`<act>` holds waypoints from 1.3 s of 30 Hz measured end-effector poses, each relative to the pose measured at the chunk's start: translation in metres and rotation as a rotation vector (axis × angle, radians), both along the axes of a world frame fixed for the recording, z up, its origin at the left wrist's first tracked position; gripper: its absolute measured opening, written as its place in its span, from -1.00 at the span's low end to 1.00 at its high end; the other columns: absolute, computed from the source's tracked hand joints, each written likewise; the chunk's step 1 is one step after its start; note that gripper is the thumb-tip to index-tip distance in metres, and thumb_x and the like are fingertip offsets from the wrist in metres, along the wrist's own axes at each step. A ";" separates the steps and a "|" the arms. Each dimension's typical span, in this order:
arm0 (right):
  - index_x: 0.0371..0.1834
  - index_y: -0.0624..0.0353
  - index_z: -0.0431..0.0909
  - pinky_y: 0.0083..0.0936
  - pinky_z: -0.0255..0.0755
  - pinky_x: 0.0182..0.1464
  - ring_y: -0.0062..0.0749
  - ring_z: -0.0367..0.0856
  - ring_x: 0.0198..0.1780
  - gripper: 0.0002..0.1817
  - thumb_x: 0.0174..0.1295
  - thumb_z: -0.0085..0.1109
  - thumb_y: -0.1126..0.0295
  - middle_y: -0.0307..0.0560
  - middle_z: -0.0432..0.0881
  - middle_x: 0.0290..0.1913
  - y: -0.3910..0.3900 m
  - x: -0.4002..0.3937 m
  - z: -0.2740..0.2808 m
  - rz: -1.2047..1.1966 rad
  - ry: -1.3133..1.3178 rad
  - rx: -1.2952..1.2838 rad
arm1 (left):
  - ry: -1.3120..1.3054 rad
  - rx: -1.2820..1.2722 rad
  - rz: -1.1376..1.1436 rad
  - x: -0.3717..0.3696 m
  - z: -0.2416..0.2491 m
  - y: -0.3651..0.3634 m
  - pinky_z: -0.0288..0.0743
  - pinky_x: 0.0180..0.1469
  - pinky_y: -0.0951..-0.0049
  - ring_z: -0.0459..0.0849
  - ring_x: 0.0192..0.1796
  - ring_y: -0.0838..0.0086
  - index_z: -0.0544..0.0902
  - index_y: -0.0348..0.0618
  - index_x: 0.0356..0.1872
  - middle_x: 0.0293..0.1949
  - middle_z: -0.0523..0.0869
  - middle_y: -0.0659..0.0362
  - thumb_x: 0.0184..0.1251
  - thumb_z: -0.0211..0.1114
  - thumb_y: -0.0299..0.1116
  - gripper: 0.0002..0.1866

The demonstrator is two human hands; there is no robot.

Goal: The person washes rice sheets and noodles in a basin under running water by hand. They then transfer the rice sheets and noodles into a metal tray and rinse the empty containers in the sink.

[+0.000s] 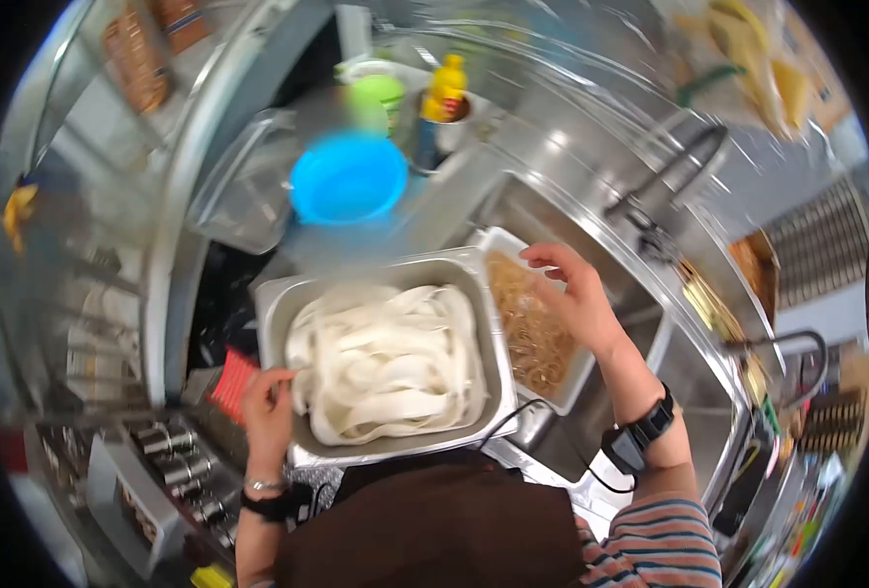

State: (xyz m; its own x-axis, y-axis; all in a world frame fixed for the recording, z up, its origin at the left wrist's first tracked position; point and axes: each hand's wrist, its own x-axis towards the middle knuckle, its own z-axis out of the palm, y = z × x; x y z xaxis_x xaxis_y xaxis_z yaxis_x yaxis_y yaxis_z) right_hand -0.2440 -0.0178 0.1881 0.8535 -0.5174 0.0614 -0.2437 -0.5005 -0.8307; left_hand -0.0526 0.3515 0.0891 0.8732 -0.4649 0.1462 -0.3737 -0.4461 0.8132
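Cramped kitchen, wide fisheye view, edges warped. The steel surface [562, 137] runs behind and around a stainless sink [640, 294] on the right, with a faucet [640, 211] at its far rim. Wire rack [817, 245] sits farther right; a clear bag [768, 69] with yellowish contents is top right. Metal cylinders [175, 456] sit lower left, beside a grey box [121, 490]. Containers: rectangular steel pan [498, 363] is directly in front of the person, loaded with wide white noodle-like strips [386, 363], looped and overlapping, nearly wall to wall. White tub [583, 372] is just right of the pan, over the sink, with thin brownish noodles [537, 353] in a tangle. Blue basin [346, 181] is beyond the pan, blurred at its near side; contents can't be made out. Lime-green tub [376, 98] is behind the basin, yellow bottle [447, 88] to its right, clear plastic container [248, 186] tilted to the left of the basin. Red packet [234, 384] lies left of the pan, next to the left hand [270, 402]. That hand is at the pan's left rim, fingers curled close together; can't tell if they pinch a strip. Right hand [572, 294] is above the white tub, fingers apart and bent, nothing visible in its grasp.
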 end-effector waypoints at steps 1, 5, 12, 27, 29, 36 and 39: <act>0.03 0.23 0.56 -0.50 0.40 0.04 -0.47 0.54 -0.02 -0.69 0.21 0.21 0.45 -0.12 0.61 -0.08 -0.024 -0.018 -0.022 -0.134 -0.008 0.062 | -0.046 0.014 -0.027 0.000 0.003 0.000 0.21 -0.41 0.54 0.39 -0.43 0.56 0.69 -0.18 -0.30 -0.47 0.53 0.24 0.19 0.23 -0.67 -0.84; -0.16 0.28 0.66 -0.56 0.49 -0.19 -0.53 0.63 -0.29 -0.81 0.21 0.18 0.46 -0.14 0.70 -0.32 -0.108 -0.081 -0.169 -0.405 0.114 0.199 | 0.002 0.069 -0.015 0.000 0.002 0.000 0.16 -0.38 0.58 0.32 -0.43 0.58 0.65 -0.20 -0.32 -0.46 0.47 0.28 0.22 0.20 -0.69 -0.85; -0.03 0.13 0.68 -0.28 0.51 -0.01 -0.06 0.68 -0.05 -0.59 0.19 0.17 0.10 0.17 0.69 -0.08 -0.148 -0.098 -0.360 -0.497 0.593 -0.017 | 0.031 0.174 0.063 -0.002 -0.001 0.002 0.19 -0.35 0.56 0.34 -0.39 0.55 0.59 -0.25 -0.36 -0.44 0.42 0.25 0.23 0.15 -0.71 -0.87; -0.24 0.14 0.62 -0.07 0.44 0.01 0.08 0.57 0.00 -0.72 0.27 0.06 0.16 0.19 0.64 -0.13 -0.050 -0.090 -0.321 -0.213 0.514 0.018 | 0.130 0.181 0.096 -0.004 0.004 0.003 0.33 -0.07 0.61 0.46 -0.22 0.57 0.52 -0.26 -0.33 -0.31 0.49 0.26 0.29 0.15 -0.68 -0.91; -0.17 0.18 0.62 -0.09 0.46 0.00 0.08 0.58 0.01 -0.71 0.24 0.11 0.19 0.18 0.64 -0.14 -0.096 -0.077 -0.322 -0.409 0.635 0.051 | 0.130 0.177 0.099 -0.004 0.003 0.002 0.33 -0.07 0.62 0.46 -0.22 0.57 0.52 -0.26 -0.33 -0.31 0.49 0.27 0.29 0.15 -0.68 -0.91; 0.09 0.24 0.50 -0.12 0.53 0.01 0.12 0.67 -0.13 -0.46 0.10 0.25 0.14 0.19 0.69 -0.24 -0.114 -0.048 -0.409 -0.811 0.646 -0.388 | 0.158 0.482 0.054 0.000 0.017 0.014 0.47 0.15 0.10 0.66 0.02 0.11 0.45 -0.20 0.28 0.00 0.64 -0.20 0.37 0.27 -0.21 -0.48; 0.10 0.26 0.52 -0.10 0.52 0.01 0.10 0.67 -0.09 -0.42 0.09 0.26 0.08 0.19 0.69 -0.24 -0.124 -0.039 -0.369 -0.545 0.872 0.037 | 0.176 0.408 0.085 0.000 0.009 0.028 0.48 0.10 0.21 0.64 -0.07 0.22 0.48 -0.26 0.23 -0.03 0.66 -0.09 0.28 0.38 -0.22 -0.45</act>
